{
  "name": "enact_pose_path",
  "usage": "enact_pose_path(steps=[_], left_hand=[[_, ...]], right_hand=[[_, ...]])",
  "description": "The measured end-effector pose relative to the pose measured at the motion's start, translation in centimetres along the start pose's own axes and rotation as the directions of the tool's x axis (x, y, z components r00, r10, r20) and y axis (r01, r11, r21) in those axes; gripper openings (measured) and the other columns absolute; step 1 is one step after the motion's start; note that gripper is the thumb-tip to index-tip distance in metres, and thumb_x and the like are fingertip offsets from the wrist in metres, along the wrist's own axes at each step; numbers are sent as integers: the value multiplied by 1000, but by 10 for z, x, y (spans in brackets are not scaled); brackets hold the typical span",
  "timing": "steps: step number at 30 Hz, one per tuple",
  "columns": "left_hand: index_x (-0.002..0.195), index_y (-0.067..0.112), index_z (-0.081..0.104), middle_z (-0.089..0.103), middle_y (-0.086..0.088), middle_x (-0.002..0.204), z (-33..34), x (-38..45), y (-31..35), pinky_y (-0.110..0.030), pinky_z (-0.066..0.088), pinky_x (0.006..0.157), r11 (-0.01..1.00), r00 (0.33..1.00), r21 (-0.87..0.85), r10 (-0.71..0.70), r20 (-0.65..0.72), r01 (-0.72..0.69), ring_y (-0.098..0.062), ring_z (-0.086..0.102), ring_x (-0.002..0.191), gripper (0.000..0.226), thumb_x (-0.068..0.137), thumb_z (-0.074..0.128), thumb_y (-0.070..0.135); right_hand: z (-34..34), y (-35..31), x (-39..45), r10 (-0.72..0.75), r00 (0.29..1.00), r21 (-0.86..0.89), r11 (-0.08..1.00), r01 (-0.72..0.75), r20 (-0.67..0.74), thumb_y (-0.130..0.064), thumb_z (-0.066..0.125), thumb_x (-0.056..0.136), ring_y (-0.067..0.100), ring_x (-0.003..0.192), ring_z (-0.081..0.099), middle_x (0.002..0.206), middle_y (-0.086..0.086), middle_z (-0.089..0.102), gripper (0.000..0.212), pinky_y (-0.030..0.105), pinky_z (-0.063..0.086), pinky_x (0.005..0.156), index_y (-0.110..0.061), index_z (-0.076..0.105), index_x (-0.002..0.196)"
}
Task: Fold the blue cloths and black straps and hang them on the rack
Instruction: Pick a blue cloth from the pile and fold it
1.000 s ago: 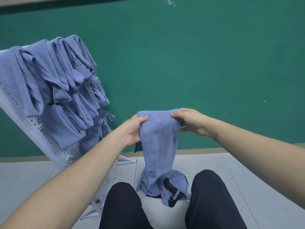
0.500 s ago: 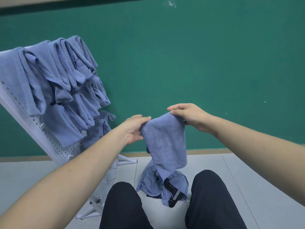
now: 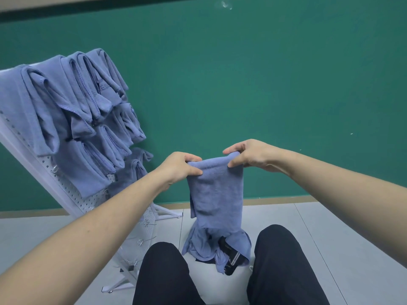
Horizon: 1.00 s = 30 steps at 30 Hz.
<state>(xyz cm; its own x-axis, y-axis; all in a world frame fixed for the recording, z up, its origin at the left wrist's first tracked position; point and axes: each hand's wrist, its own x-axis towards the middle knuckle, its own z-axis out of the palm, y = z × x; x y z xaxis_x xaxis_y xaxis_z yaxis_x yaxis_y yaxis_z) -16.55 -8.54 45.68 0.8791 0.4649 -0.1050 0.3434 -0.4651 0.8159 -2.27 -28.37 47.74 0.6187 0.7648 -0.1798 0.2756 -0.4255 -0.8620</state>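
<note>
A folded blue cloth [image 3: 217,192] hangs in the air in front of me, held at its top fold. My left hand [image 3: 179,167] pinches its left top corner and my right hand [image 3: 248,155] pinches the right top corner. Below it, on the floor between my knees, lies a pile of blue cloths [image 3: 204,245] with a black strap [image 3: 231,258] tangled in it. To the left leans the white pegboard rack [image 3: 88,201], with several folded blue cloths [image 3: 72,115] hanging on its upper hooks.
A green wall [image 3: 264,84] stands close behind. My knees in black trousers [image 3: 167,276] flank the pile on the grey tiled floor [image 3: 341,238]. Bare metal hooks [image 3: 143,241] stick out of the rack's lower part, and its white foot [image 3: 167,214] reaches toward the pile.
The cloth has been folded shorter, so its lower end now hangs above the pile. Both hands have drawn closer together at the top fold.
</note>
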Motion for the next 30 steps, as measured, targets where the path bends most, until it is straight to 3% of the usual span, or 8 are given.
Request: enact_pose_path(steps=[3,6,11,16,21,25,28,30], left_hand=[[102,24,79,76,3,99,0,-3,6,-27,50,90,993,998,109,29,51,-35,-10,64,86,28,77,81,12],[97,20,79,77,-3,96,-4,-4,6,-29,53,85,985,994,173,-7,110,-13,-13,64,80,20,79,78,11],[92,13,75,72,-4,83,-3,-8,6,-26,59,74,992,974,127,-44,220,16,-15,67,76,19,88,63,-1],[82,15,71,64,-1,78,-5,-9,5,-21,56,70,995,965,92,-54,257,31,-13,61,74,16,93,64,7],[91,13,70,58,0,88,-10,-8,-1,-27,48,75,981,978,192,-55,203,15,-15,50,82,20,95,64,32],[101,12,65,68,-5,106,-13,-10,-8,-35,50,93,1000,989,21,-1,149,-2,-16,59,98,28,98,58,39],[105,13,65,72,-4,109,-6,-14,-6,-27,55,88,957,994,-279,99,52,-81,-15,65,100,23,101,56,34],[107,16,64,72,-2,108,2,-15,-3,-33,56,88,924,992,-362,109,-70,-127,-14,64,95,24,101,56,37]], right_hand=[[3,-4,-2,-24,1000,-233,972,20,-12,-16,80,80,14,109,62,115,-5,69,46,27,47,100,-24,68,124],[4,-8,-5,-52,999,-347,937,44,-15,-20,79,81,14,100,63,106,-5,71,30,26,49,88,-26,74,110],[4,-9,-8,-32,999,-401,916,35,13,-23,80,80,14,88,64,99,-3,73,19,25,52,79,-24,75,98],[1,-7,-8,-2,997,-445,895,37,80,-21,79,84,2,63,60,80,-7,66,12,10,45,53,-22,67,85],[-5,-5,-8,-3,999,-446,895,20,39,-36,73,88,16,90,63,97,-4,70,14,30,52,85,-24,72,94],[-7,2,-9,-19,997,-155,987,29,68,-40,62,96,13,115,61,114,-7,71,24,37,46,104,-22,72,106],[0,7,-9,-62,998,214,975,56,20,-39,53,101,9,113,65,115,-12,73,29,38,50,101,-23,73,114],[9,7,-7,-58,995,299,951,82,-86,-42,46,103,8,108,68,112,-11,74,33,37,52,100,-23,72,114]])
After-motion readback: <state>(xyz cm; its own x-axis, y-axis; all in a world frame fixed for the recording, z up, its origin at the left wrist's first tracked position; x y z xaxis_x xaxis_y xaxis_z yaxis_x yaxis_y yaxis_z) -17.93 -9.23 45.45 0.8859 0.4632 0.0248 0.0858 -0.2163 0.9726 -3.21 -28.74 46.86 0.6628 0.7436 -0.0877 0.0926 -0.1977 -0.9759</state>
